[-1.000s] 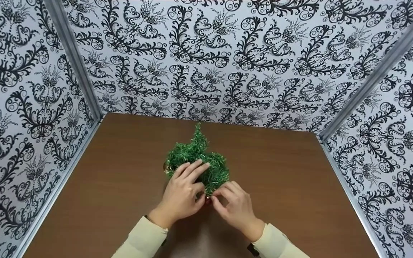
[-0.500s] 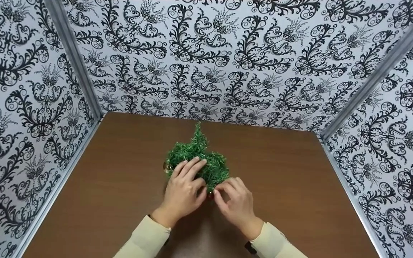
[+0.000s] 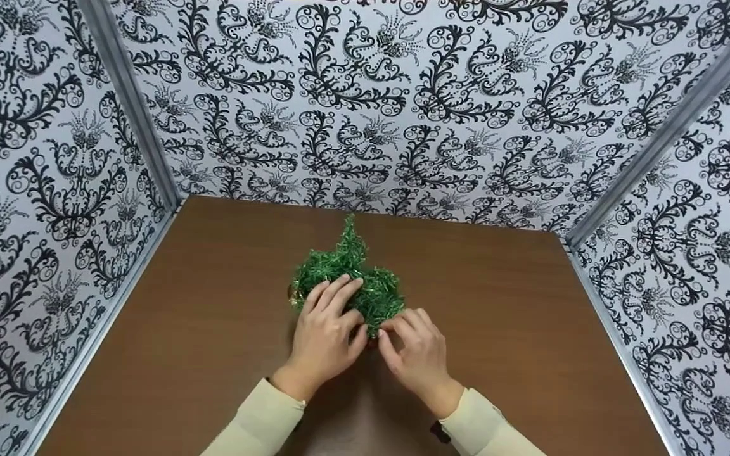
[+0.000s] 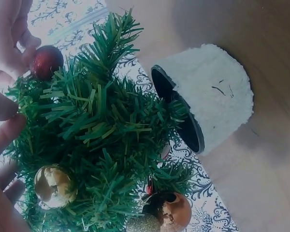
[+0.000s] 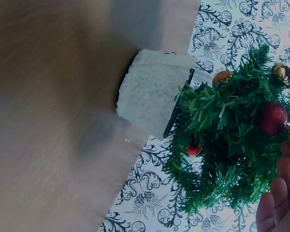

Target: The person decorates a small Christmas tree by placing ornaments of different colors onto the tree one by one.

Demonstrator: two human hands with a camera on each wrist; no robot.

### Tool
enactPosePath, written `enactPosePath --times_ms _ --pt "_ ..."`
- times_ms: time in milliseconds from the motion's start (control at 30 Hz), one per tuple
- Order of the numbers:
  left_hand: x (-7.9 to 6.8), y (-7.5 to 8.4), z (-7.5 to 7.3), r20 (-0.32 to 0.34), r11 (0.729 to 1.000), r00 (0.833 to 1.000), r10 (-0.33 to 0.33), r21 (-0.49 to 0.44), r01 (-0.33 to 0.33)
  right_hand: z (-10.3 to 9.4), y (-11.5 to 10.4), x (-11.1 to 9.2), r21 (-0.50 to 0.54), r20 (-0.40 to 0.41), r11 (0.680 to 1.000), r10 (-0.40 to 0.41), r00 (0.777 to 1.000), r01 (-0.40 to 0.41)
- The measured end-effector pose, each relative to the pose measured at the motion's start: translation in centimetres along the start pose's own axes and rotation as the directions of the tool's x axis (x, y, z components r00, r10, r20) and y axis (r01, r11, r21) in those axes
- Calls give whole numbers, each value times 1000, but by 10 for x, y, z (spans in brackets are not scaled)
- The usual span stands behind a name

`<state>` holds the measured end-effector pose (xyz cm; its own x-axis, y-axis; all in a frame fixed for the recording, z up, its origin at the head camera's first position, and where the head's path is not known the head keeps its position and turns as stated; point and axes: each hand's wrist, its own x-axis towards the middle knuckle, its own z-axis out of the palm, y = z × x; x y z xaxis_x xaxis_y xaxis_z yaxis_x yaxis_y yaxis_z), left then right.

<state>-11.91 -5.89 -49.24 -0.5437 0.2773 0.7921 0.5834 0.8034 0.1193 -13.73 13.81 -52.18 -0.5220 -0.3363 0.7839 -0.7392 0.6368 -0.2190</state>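
A small artificial Christmas tree (image 3: 383,292) stands in a white, rough-covered pot (image 4: 212,99), best seen in the wrist views. My left hand (image 3: 324,339) lies over its near left branches, with thumb and index finger pinching a branch tip at the front. Opposite it, my right hand (image 3: 417,354) pinches a red bauble (image 5: 273,118) by its metal cap, against the foliage. The bauble (image 4: 47,63) shows at upper left in the left wrist view; in the head view the fingers mostly hide it.
A shiny gold bauble (image 4: 55,186), a copper one (image 4: 178,210) and a glittery one (image 4: 142,224) hang on the tree. A smaller red ornament (image 5: 193,148) shows low among the branches. Patterned panels (image 3: 365,95) enclose the brown table (image 3: 213,285) at back and sides.
Both hands have shifted slightly away from the wearer, up in the head view, closer in to the tree. The red bauble has moved with the right fingers, up against the branches.
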Motion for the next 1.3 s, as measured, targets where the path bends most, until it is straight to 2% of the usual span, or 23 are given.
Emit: enactPosePath --times_ms 200,500,667,1000,1100,1300 --pt "-1 0 2 15 1000 1000 -4 24 3 1 -1 0 -3 2 1000 25 1000 -25" --pt "-4 0 1 76 1000 997 24 -8 -23 -2 -1 -2 4 20 1000 -13 1000 13" --pt "-4 -1 3 67 1000 997 27 4 -27 1 2 -4 -1 23 1000 -7 1000 7" --pt "-1 1 6 -17 999 1000 -9 39 10 6 3 -5 -21 -25 999 49 998 -49" --pt "-1 2 6 -11 997 1000 -9 73 9 6 3 -5 -42 -17 998 47 999 -47" --pt "-3 3 6 47 992 999 23 126 -29 6 5 -6 -53 10 998 26 1000 -26"
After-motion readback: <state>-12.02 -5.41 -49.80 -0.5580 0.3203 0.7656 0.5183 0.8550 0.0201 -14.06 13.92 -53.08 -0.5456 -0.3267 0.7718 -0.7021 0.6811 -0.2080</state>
